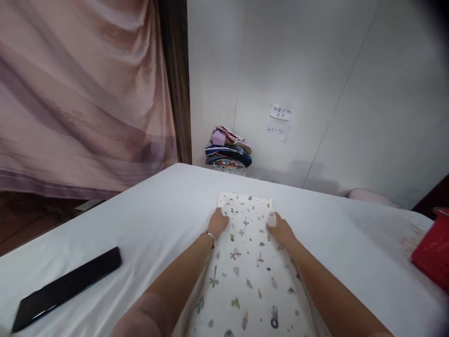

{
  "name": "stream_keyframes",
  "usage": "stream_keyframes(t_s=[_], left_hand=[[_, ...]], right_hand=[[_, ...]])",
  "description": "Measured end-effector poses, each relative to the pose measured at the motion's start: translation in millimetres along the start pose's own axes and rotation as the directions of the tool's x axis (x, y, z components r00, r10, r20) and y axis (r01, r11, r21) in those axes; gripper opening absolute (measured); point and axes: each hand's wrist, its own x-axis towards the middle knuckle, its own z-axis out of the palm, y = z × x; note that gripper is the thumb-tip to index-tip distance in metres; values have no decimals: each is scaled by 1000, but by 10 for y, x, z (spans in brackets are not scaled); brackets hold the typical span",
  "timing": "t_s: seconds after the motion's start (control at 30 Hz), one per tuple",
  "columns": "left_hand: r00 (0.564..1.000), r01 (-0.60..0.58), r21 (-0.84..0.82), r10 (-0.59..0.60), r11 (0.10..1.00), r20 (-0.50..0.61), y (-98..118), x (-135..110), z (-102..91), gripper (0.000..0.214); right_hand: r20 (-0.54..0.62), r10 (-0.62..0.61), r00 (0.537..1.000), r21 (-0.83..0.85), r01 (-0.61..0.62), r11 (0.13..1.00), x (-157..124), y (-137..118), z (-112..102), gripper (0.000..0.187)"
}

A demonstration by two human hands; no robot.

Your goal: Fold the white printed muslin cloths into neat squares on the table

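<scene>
**Probably skew, not a spill, is the risk for this two-edge hold**

The white cloth with small plant motifs (247, 248) lies on the bench (168, 210), running from 6 o'clock up towards the middle of the view; the left hand (218, 222) pinches its 9 o'clock edge and the right hand (282, 230) its 3 o'clock edge, both a little short of the far end, thumbs on top, most fingers out of sight. An uneven pull looks the likeliest fault; if one hand drew harder, the strip could slant or ripple between the grips. The far end, beyond the hands, seems unpinned and might curl or fold under; a paler layer shows along the nearer sides, and it could lag behind the top one if only the upper were gripped.

The bracelet (211, 238) on the left wrist sits just beside the edge and might snag it; creases in the white cover (147, 252) could travel if the cloth dragged on it. Further out, the black slab (70, 285) at 8 o'clock and the red object (433, 255) near 4 o'clock lie well apart; only a wide sweep would reach them; the fabric stack (228, 150) at 12 o'clock stands past the far edge, its support hidden.
</scene>
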Motion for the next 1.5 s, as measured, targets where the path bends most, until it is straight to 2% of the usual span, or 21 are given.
stream_keyframes(t_s=[0.1, 0.2, 0.27, 0.4, 0.5, 0.6, 0.73, 0.87, 0.97, 1.07, 1.13, 1.2, 1.27, 1.33, 1.4, 1.5], left_hand=[[999, -20, 23, 20, 1000, -28, 92, 250, 84, 58], [995, -74, 32, 76, 997, -67, 244, 557, 148, 58], [991, -99, 33, 102, 994, -83, 349, 780, 192, 58], [997, -55, 30, 57, 998, -54, 415, 1088, 245, 59], [998, -54, 25, 54, 998, -17, 306, 1085, 192, 67], [996, -88, 0, 87, 996, 30, 107, 880, 74, 73], [987, -135, -90, 142, 987, 74, -237, 396, -49, 69], [960, -260, -195, 275, 946, 49, -569, -154, -63, 54], [942, -326, -258, 334, 909, -14, -714, -522, -63, 45], [918, -397, -261, 385, 880, -96, -747, -834, -88, 41], [870, -491, -164, 472, 856, -141, -735, -1012, -105, 37], [784, -613, -16, 606, 790, -138, -721, -1154, -105, 33], [682, -716, 110, 725, 689, -98, -706, -1246, -82, 29], [619, -759, 204, 782, 618, -64, -678, -1286, -43, 24], [612, -755, 265, 789, 600, -43, -631, -1296, -7, 21], [639, -731, 295, 769, 616, -21, -556, -1304, 13, 20]], right_hand=[[-10, -66, 998, 42, 66, 997, 222, 10, 38, 64], [-113, -103, 988, 56, 110, 992, 524, -30, -1, 57], [-165, -84, 983, 36, 91, 995, 749, -68, -43, 57], [-95, 36, 995, 4, -36, 999, 1045, -41, -76, 69], [-34, 98, 995, 41, -96, 995, 1026, 72, -68, 76], [-9, 68, 998, 87, -67, 994, 807, 191, -82, 76], [40, 48, 998, 230, -56, 972, 254, 326, -147, 62], [52, 40, 998, 385, -57, 921, -433, 455, -218, 60], [25, -20, 999, 524, 4, 852, -857, 549, -264, 54], [-66, 39, 997, 600, 9, 800, -1143, 642, -291, 47], [-149, 102, 983, 592, 6, 806, -1280, 697, -293, 44], [-235, 95, 967, 573, 59, 818, -1390, 733, -282, 39], [-315, 27, 949, 540, 156, 827, -1472, 744, -261, 35], [-358, -84, 930, 489, 263, 831, -1525, 733, -240, 33], [-358, -175, 917, 435, 330, 838, -1556, 711, -228, 32], [-331, -209, 920, 361, 328, 873, -1580, 679, -233, 33]])
